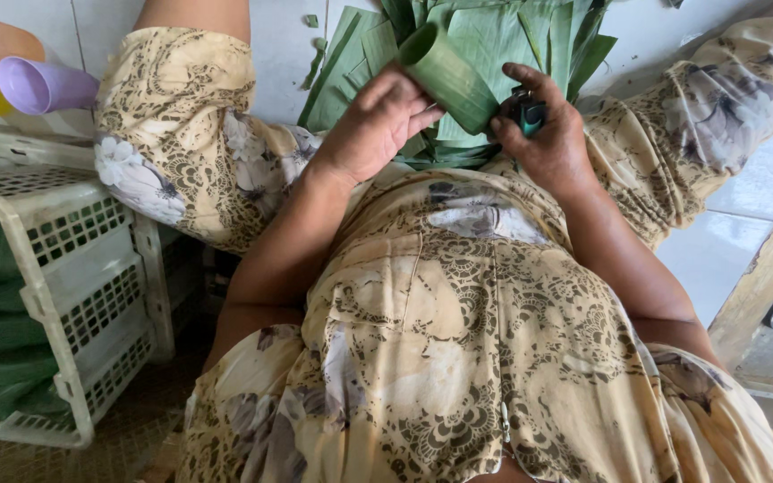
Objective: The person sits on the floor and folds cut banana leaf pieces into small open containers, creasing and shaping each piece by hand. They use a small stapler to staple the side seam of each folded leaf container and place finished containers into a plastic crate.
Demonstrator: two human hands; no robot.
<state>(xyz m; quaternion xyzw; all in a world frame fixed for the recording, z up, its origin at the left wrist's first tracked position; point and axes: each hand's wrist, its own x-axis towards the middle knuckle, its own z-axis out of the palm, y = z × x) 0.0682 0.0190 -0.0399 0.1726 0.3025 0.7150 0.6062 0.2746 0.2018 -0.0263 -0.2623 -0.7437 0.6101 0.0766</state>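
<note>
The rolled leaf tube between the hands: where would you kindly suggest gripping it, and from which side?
Grip the rolled leaf tube round its middle, from the left, as the left hand does. It tilts with its open mouth up-left; the right hand, holding a small dark tool, occupies the lower end.

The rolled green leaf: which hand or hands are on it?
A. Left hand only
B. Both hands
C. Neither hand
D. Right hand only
B: the left hand grips the rolled green leaf from one side, while the right hand, which also holds a small dark tool, touches its other side.
</note>
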